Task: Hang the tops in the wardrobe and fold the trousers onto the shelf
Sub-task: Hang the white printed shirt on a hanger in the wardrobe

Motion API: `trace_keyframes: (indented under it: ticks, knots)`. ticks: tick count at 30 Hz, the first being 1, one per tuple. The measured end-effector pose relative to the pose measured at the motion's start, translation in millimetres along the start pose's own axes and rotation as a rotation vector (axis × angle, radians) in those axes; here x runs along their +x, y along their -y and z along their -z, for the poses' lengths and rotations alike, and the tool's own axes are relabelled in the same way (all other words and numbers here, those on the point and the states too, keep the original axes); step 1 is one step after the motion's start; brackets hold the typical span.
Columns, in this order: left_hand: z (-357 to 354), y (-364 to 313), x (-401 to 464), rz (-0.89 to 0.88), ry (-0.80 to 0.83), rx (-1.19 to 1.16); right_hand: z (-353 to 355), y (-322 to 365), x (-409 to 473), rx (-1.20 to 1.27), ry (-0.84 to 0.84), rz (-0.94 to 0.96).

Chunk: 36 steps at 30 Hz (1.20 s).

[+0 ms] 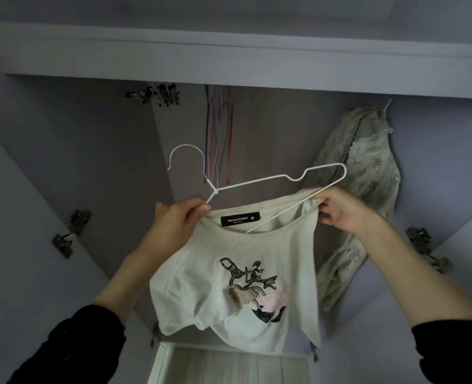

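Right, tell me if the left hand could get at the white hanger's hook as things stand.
Probably yes: the hook stands bare just above the left hand, nothing between them. But that hand pinches the T-shirt collar, so it would have to let go first.

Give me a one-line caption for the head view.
Both hands, left and right, work a white wire hanger into a printed T-shirt.

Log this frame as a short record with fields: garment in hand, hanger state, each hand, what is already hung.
garment: white T-shirt with a printed front, held up before the open wardrobe
hanger: white wire hanger, one end inside the neck opening, hook free, not on a rail
left hand: pinches the collar and the hanger's neck
right hand: grips the shoulder fabric over the hanger's lower wire
already hung: pale green lace top, at right
spare hangers: coloured hangers, hanging behind
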<state>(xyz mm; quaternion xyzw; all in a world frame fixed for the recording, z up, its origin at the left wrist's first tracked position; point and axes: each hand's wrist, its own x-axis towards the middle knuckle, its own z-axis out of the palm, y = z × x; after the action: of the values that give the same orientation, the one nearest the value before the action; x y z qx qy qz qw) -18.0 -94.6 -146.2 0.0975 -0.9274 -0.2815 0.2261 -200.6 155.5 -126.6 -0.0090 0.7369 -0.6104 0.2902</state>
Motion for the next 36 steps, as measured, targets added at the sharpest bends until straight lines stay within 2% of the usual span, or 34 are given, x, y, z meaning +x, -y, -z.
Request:
trace_keyframes:
  ticks: [6, 10, 16, 20, 25, 34, 36]
  knots:
    - [-10, -4, 7, 0.002, 0.029, -0.26, 3, 5, -8, 0.07, -0.031, 0.026]
    - [-9, -20, 6, 0.024, 0.026, -0.27, 0, 6, -9, 0.105, -0.051, 0.016]
    - [-9, -45, 12, 0.444, 0.115, -0.051, -15, 2, -11, 0.049, -0.09, 0.002]
    - [-10, -35, 13, 0.569, 0.078, -0.104, -21, -3, -9, -0.005, -0.075, 0.001]
    - [-7, -21, 4, 0.531, 0.077, -0.106, -16, -5, -5, -0.056, -0.117, -0.021]
    - [-14, -24, -4, 0.388, 0.158, 0.069, 4, -6, 1, -0.137, -0.17, -0.167]
    - [-13, -26, -1, 0.366, 0.15, 0.12, 5, -5, 4, -0.166, -0.198, -0.148]
